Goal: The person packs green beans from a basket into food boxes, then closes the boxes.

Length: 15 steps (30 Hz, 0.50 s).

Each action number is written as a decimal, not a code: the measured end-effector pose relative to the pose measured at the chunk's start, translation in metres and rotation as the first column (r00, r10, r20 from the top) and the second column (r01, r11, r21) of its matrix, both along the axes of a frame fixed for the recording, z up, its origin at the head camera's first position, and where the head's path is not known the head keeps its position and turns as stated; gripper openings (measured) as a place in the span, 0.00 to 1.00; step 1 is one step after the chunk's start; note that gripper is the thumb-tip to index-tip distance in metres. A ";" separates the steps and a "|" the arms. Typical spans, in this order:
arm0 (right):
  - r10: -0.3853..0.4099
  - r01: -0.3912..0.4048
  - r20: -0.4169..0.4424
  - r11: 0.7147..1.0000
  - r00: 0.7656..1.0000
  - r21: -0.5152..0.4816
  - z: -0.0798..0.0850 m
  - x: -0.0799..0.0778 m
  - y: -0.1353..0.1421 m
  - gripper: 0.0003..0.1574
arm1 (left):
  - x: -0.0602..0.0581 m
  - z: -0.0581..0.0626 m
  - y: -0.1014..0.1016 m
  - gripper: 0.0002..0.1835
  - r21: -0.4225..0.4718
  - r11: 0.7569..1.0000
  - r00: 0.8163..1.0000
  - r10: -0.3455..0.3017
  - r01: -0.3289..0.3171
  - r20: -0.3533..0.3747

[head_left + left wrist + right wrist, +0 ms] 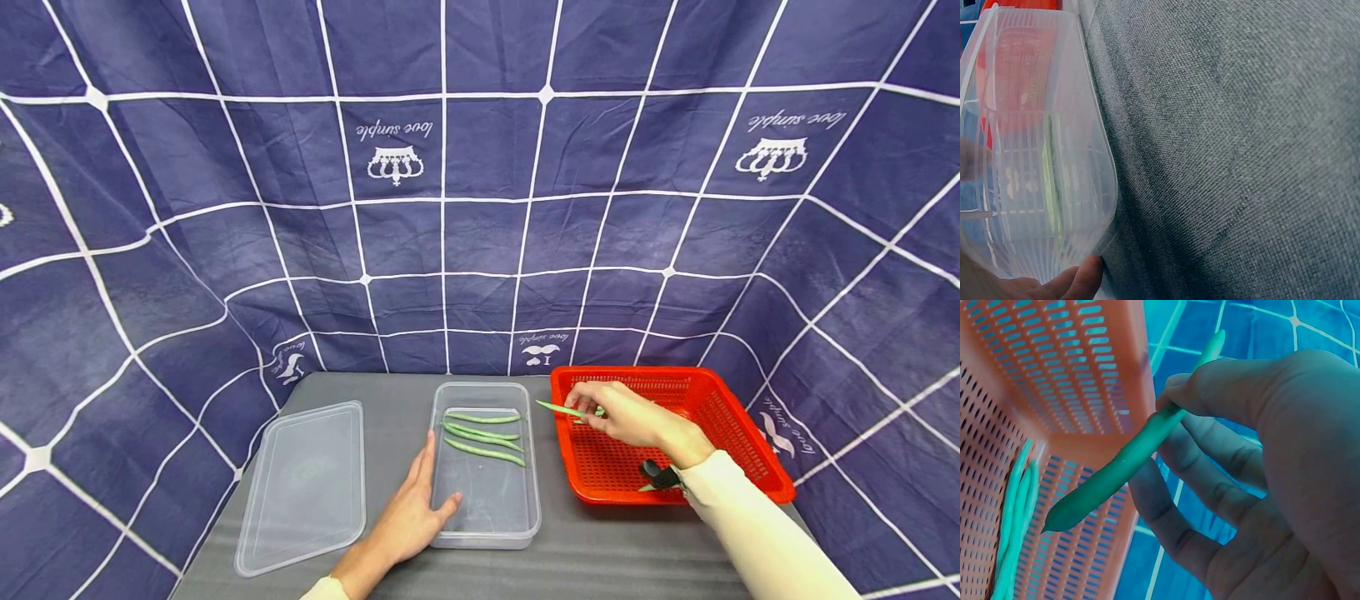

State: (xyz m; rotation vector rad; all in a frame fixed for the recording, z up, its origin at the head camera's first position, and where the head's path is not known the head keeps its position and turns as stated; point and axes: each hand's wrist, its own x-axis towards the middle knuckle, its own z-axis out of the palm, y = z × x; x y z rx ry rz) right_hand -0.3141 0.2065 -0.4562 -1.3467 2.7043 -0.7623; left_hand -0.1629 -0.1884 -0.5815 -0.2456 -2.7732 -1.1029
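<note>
In the head view my right hand (pixel 618 410) pinches a green bean (pixel 558 407) between thumb and fingers, over the left side of a red plastic basket (pixel 712 373). The right wrist view shows that bean (pixel 1110 464) slanting out of the fingers, with more green beans (pixel 1017 519) lying in the basket. My left hand (pixel 412 512) rests against the left side of a clear plastic container (pixel 487 508), fingers stretched along the wall and thumb over the rim. Several green beans (pixel 483 433) lie crosswise in the container's far half.
A clear flat lid (pixel 306 487) lies on the grey cloth-covered table (pixel 397 400), left of the container. Blue cloth (pixel 480 242) with white lines hangs behind and on both sides. A black strap (pixel 660 475) is on the right wrist.
</note>
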 end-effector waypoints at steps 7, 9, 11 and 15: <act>0.023 -0.022 -0.031 0.999 0.999 0.025 0.002 -0.001 -0.019 0.20 | 0.001 0.009 0.003 0.61 0.001 1.000 0.998 0.006 -0.006 0.064; 0.031 -0.030 -0.038 0.999 0.999 0.034 0.002 0.000 -0.024 0.19 | 0.001 0.010 0.003 0.61 -0.009 1.000 0.998 0.004 -0.004 0.068; 0.038 -0.036 -0.044 0.998 0.998 0.042 0.003 0.000 -0.028 0.19 | 0.002 0.012 0.004 0.61 -0.009 1.000 0.997 0.002 -0.002 0.073; 0.053 -0.050 -0.053 0.997 0.997 0.058 0.004 0.002 -0.037 0.18 | 0.002 0.012 0.003 0.62 -0.001 1.000 0.996 0.000 0.000 0.089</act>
